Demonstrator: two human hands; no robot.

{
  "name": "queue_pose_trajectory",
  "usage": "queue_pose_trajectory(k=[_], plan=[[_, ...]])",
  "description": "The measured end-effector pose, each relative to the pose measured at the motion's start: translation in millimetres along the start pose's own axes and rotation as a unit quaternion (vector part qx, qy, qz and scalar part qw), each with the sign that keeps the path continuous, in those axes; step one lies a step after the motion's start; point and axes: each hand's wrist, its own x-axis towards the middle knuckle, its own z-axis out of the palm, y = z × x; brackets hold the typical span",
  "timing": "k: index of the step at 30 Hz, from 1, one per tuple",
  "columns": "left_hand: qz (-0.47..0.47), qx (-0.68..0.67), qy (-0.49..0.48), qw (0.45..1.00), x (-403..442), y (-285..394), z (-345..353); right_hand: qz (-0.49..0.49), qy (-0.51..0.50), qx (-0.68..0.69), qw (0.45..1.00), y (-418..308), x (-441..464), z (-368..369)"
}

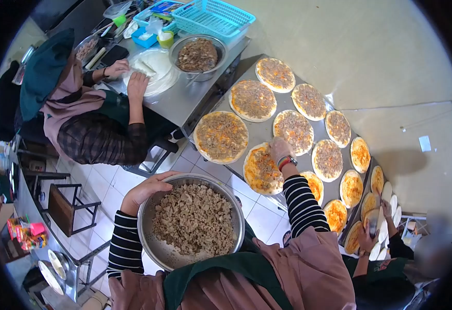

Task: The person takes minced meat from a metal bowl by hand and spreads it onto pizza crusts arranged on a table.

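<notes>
left hand [146, 194], fingers half curled, holds the steel bowl [195, 261]; right hand [281, 150], finger spread unclear, touches a flatbread [259, 173] at the worktop [259, 133]'s near edge.

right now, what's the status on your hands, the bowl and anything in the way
Left hand gripping steel bowl by the rim, crumbled topping inside. Right hand over partly covered dough round. No obstruction visible there.

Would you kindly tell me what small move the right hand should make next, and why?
The right hand should probably spread the topping across the bread beneath it: orange patches show there, while several other breads look more evenly covered. The left hand holds the bowl.
</notes>
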Motion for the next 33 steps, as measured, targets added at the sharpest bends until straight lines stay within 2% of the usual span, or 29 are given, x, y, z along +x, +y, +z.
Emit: queue_pose_trajectory(k=[2,4,5,7,10,13,16,19,22,26,28,32,33], plan=[[0.008,-0.008,0.002,1.0,-5,-3,-7,-0.036,-0.024,-0.038,0.998,-7,6,0],[0.009,-0.015,0.001,1.0,-10,-7,-7,-0.138,-0.007,-0.053,0.989,-19,-1,-8],[0.016,-0.017,0.013,1.0,-12,-6,-6,-0.141,-0.007,-0.053,0.989,-27,-6,-16],[0.026,-0.022,0.028,0.999,-16,-3,-2,-0.05,-0.067,0.014,0.996,-55,-22,-55],[0.018,-0.052,0.039,0.998,-17,-3,1,-0.096,-0.022,0.055,0.994,-53,-27,-31],[0.015,-0.057,0.035,0.998,-17,-9,-3,-0.133,-0.017,0.071,0.988,-56,-37,-26],[0.019,-0.047,0.031,0.998,-16,-6,-1,-0.079,-0.034,0.097,0.992,-69,-53,-55],[0.013,-0.039,0.021,0.999,-13,1,5,-0.127,-0.05,0.12,0.983,-64,-58,-31],[0.011,-0.043,0.012,0.999,-11,-4,2,-0.072,-0.031,0.156,0.985,-64,-65,-14],[0.003,-0.05,0.008,0.999,-6,-2,3,-0.091,-0.016,0.157,0.983,-66,-78,-15],[0.007,-0.042,0.001,0.999,-7,-2,5,-0.079,-0.074,0.131,0.985,-74,-89,-25],[0.008,-0.026,0.0,1.0,-5,0,8,-0.067,-0.072,0.152,0.984,-72,-99,-29],[0.006,-0.03,0.0,1.0,-5,1,9,-0.073,-0.097,0.14,0.983,-70,-103,-30]])
